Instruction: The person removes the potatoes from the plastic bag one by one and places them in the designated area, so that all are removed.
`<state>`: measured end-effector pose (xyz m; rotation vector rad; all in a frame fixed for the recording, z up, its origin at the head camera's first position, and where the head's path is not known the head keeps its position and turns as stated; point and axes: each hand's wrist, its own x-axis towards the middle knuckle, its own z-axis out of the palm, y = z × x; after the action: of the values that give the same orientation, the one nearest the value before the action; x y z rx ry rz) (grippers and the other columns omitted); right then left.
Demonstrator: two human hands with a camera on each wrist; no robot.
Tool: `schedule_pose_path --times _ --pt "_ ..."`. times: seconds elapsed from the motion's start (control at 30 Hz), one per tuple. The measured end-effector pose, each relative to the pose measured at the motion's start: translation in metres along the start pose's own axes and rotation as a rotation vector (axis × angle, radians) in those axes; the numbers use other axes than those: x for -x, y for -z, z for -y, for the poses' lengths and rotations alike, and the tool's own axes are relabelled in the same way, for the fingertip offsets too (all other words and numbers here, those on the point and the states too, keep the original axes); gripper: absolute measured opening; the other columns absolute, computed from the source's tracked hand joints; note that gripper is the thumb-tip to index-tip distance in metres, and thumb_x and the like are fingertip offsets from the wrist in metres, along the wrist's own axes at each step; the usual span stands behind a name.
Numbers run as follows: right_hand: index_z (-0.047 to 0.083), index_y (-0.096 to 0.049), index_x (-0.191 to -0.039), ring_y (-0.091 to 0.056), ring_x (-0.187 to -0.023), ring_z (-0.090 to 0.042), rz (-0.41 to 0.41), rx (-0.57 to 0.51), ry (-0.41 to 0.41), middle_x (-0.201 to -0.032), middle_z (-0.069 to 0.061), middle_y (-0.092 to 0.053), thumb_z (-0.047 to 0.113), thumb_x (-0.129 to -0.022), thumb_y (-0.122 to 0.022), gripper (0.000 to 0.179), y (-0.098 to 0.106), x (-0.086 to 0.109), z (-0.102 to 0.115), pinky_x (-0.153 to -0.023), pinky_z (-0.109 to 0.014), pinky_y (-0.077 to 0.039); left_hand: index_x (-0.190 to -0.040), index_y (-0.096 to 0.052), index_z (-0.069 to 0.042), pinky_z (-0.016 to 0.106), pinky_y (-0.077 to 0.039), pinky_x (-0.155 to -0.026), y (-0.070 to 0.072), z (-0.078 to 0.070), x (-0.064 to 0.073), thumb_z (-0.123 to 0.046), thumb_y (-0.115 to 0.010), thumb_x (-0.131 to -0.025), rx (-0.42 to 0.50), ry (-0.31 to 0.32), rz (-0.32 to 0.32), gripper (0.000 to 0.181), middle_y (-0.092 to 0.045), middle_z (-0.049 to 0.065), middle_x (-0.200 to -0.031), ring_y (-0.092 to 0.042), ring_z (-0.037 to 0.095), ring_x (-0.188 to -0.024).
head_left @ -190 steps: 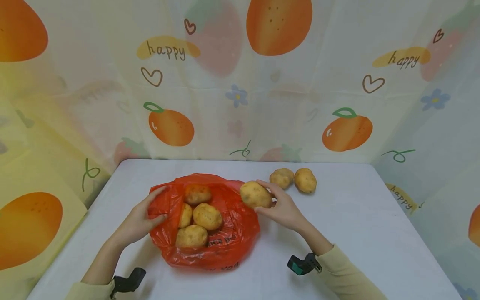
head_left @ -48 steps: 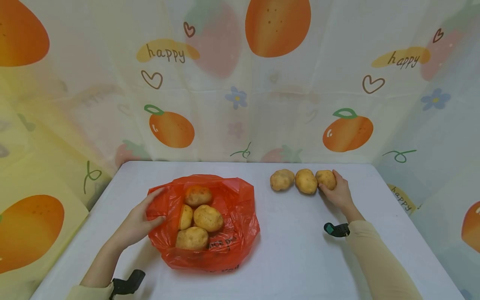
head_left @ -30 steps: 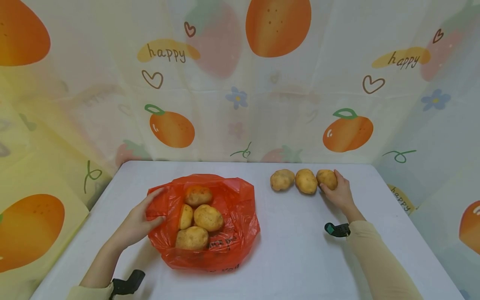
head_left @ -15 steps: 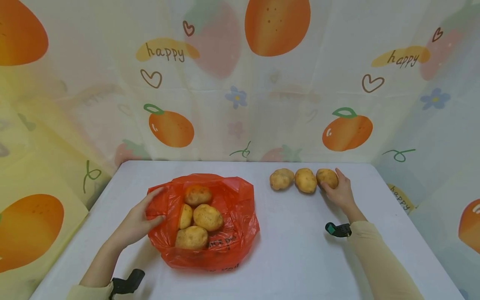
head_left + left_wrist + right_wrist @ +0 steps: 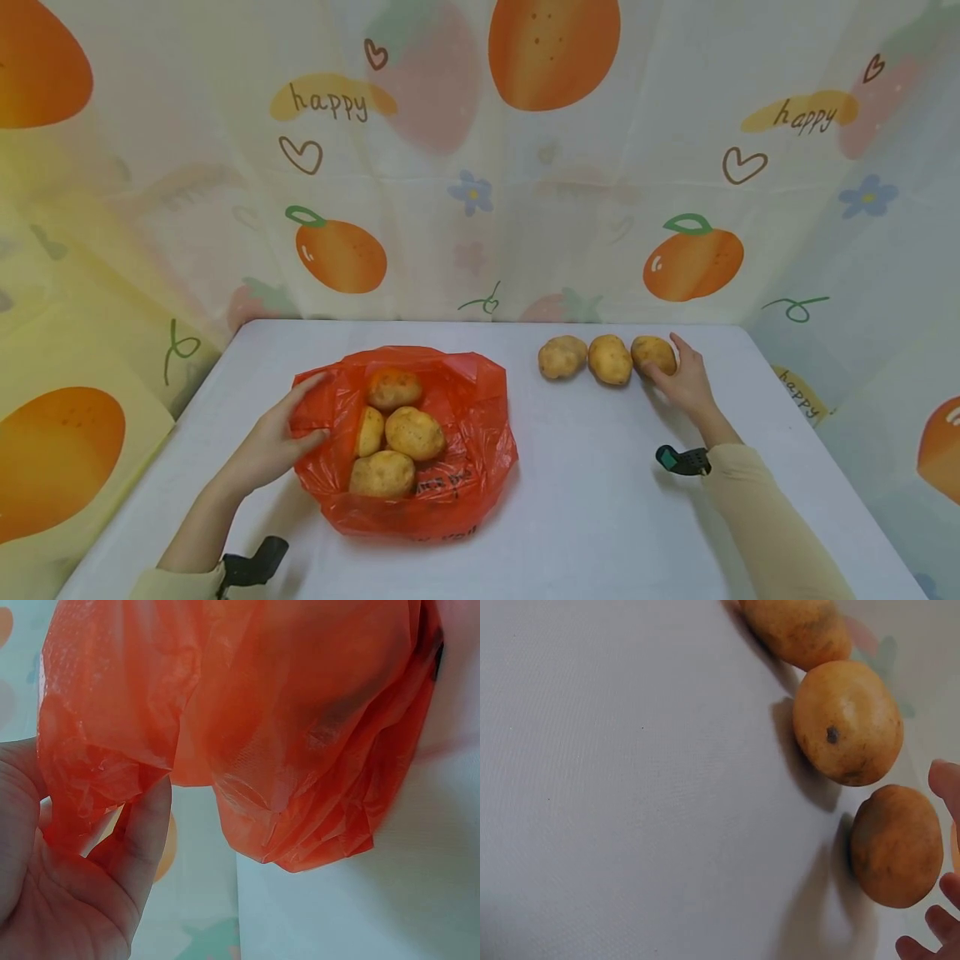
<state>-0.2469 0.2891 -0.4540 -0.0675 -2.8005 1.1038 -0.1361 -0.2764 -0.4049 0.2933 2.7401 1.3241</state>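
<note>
On the left of the table, a red plastic bag [image 5: 480, 467] lies with its mouth spread, showing several potatoes [image 5: 416, 434] inside. My left hand [image 5: 266, 448] holds the bag's left edge; in the left wrist view, thumb and fingers [image 5: 146, 840] are around the thin film. Three potatoes form a row at the back right: a left one [image 5: 562, 357], a middle one [image 5: 610, 360] and a right one [image 5: 651, 352]. Beside the right one is my right hand [image 5: 688, 382], fingers spread. The right wrist view shows a gap between that potato [image 5: 897, 846] and the fingertips [image 5: 941, 924].
A white cloth covers the table [image 5: 592, 500]. A fruit-print curtain [image 5: 555, 208] hangs directly behind its back edge and along both sides. Each wrist wears a small black camera, such as the right one [image 5: 682, 461].
My right hand carried a potato from the bag's right edge to the right end of the row, and its fingers have now come off it. My left hand stays at the bag.
</note>
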Motion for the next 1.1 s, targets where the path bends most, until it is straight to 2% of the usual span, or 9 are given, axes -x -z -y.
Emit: schedule_pose_path --times 0.37,0.63,1.1 --pt "-0.004 -0.036 -0.136 -0.032 -0.127 -0.043 -0.148 -0.116 0.138 -0.135 -0.028 -0.039 0.014 -0.088 -0.058 0.056 0.001 0.001 0.017 -0.106 -0.055 -0.025 -0.145 -0.023 -0.026 0.039 -0.055 -0.076 0.0 0.0 0.0 -0.006 -0.062 -0.085 -0.001 0.007 0.002 0.075 -0.038 0.019 -0.136 -0.047 0.039 -0.113" --pt "0.002 -0.038 -0.137 -0.034 -0.127 -0.041 -0.071 -0.163 0.146 -0.136 -0.023 -0.041 0.02 -0.091 -0.056 0.053 0.001 0.004 0.04 -0.104 -0.055 -0.029 -0.145 -0.022 -0.027 0.035 -0.056 -0.072 0.0 0.0 0.001 -0.006 -0.062 -0.085 0.023 0.021 0.009 0.075 -0.038 0.02 -0.135 -0.051 0.038 -0.109" --pt "-0.002 -0.046 -0.128 -0.044 -0.121 -0.038 -0.06 -0.29 0.329 -0.129 -0.022 -0.05 0.012 -0.088 -0.061 0.045 -0.01 0.016 0.078 -0.097 -0.053 -0.039 -0.145 -0.022 -0.026 0.035 -0.056 -0.072 0.0 -0.002 0.001 -0.006 -0.062 -0.085 0.015 0.021 0.006 0.075 -0.038 0.02 -0.135 -0.051 0.038 -0.109"
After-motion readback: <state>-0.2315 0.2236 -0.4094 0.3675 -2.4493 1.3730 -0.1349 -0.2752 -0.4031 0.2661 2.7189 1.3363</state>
